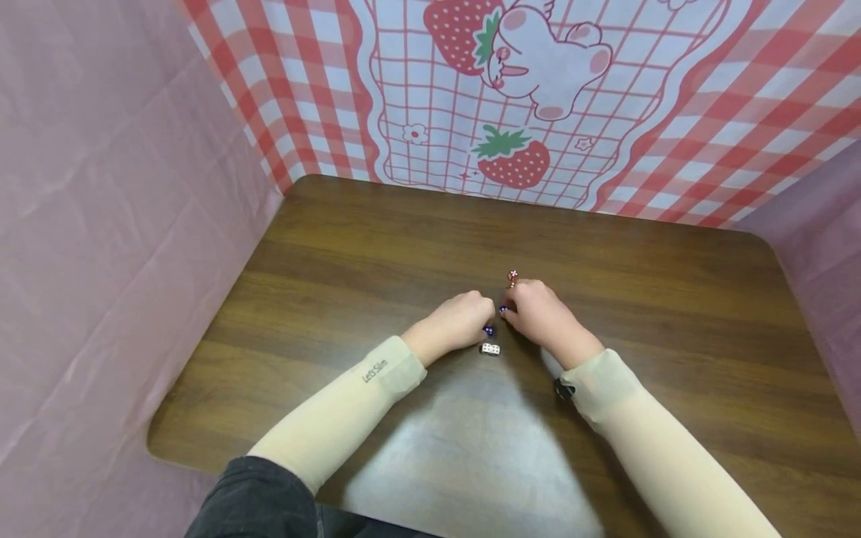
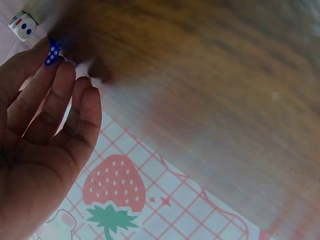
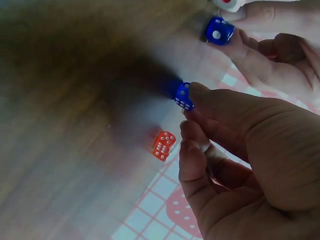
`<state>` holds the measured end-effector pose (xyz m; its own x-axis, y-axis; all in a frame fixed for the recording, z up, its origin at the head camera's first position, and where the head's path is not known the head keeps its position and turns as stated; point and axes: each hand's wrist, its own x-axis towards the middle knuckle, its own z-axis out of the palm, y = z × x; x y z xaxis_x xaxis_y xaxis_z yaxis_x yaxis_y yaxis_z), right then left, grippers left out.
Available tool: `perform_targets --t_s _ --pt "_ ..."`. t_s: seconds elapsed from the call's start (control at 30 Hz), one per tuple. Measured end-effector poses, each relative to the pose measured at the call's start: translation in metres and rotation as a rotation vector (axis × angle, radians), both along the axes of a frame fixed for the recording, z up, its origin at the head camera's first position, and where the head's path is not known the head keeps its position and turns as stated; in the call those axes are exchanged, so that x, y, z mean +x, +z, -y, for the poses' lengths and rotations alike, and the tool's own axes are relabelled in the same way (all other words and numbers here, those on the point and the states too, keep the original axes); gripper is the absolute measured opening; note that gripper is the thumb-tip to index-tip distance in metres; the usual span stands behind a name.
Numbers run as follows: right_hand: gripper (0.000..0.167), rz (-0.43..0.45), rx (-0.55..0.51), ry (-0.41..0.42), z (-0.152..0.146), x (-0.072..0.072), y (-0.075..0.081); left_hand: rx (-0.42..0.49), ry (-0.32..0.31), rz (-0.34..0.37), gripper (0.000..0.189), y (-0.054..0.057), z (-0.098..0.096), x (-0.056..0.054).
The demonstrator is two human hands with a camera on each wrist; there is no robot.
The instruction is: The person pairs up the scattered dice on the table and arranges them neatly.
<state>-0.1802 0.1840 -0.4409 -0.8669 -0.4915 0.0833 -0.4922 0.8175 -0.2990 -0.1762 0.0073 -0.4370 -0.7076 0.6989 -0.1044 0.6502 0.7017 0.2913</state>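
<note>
My left hand [image 1: 459, 320] pinches a blue die [image 2: 52, 53] with white dots between thumb and fingertip, low over the table. Just to its right, my right hand [image 1: 538, 310] pinches another blue die [image 3: 183, 96] between thumb and forefinger. White dice [image 1: 489, 349] sit on the near side of the left hand; one white die [image 2: 23, 25] with red and blue dots shows in the left wrist view. An orange-red die [image 3: 164, 145] with white dots lies beyond the right hand's fingertips. The right hand's other fingers are curled.
The brown wood-grain table [image 1: 323, 276] has rounded corners. Behind it hangs a red-and-white checked cloth [image 1: 323, 82] with strawberry prints, and a pink cloth [image 1: 114, 187] hangs at the left. Light-coloured sleeves cover both forearms.
</note>
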Motion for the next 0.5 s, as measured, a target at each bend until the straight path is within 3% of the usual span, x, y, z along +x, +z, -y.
perform_targets --t_s 0.5 --pt "0.016 0.088 -0.093 0.014 -0.007 0.016 -0.003 0.005 0.002 -0.002 0.018 0.001 0.000 0.001"
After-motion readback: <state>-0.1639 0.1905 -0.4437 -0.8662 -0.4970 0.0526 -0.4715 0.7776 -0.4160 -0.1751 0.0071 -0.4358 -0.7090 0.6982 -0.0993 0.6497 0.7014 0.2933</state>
